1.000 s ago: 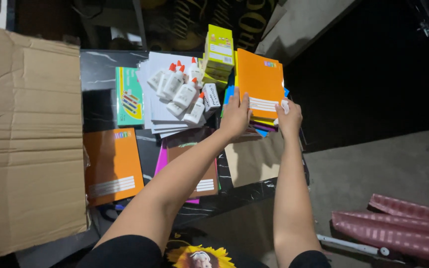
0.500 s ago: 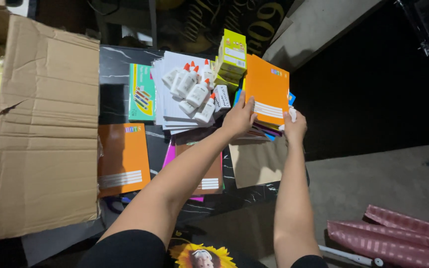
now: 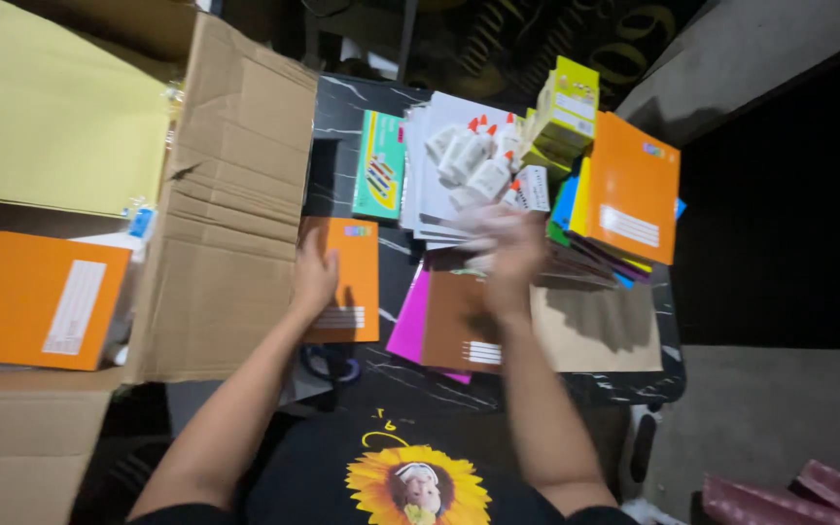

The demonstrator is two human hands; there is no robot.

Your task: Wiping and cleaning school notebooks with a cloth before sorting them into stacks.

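Half a second ago both hands were together at the right edge of the dark marble-patterned tabletop (image 3: 342,107), holding up the orange soft-cover notebook with a white label (image 3: 631,187) on top of the coloured stack of notebooks. Now they have left it and moved apart. That notebook leans alone on the stack, near the far right corner, with no hand touching it. The left hand (image 3: 313,277) has gone to the left edge of the tabletop and lies flat, fingers together, on a second orange notebook (image 3: 352,277) beside the flap of the big brown cardboard box (image 3: 230,204). The right hand (image 3: 507,255) is blurred by motion above the brown notebook (image 3: 459,326) in the middle; it seems loosely spread and empty, but I cannot tell this surely. It looks as if the work has passed from the right stack to the single notebooks at the near side. The white glue bottles with red caps (image 3: 469,156) at the far edge have not moved.
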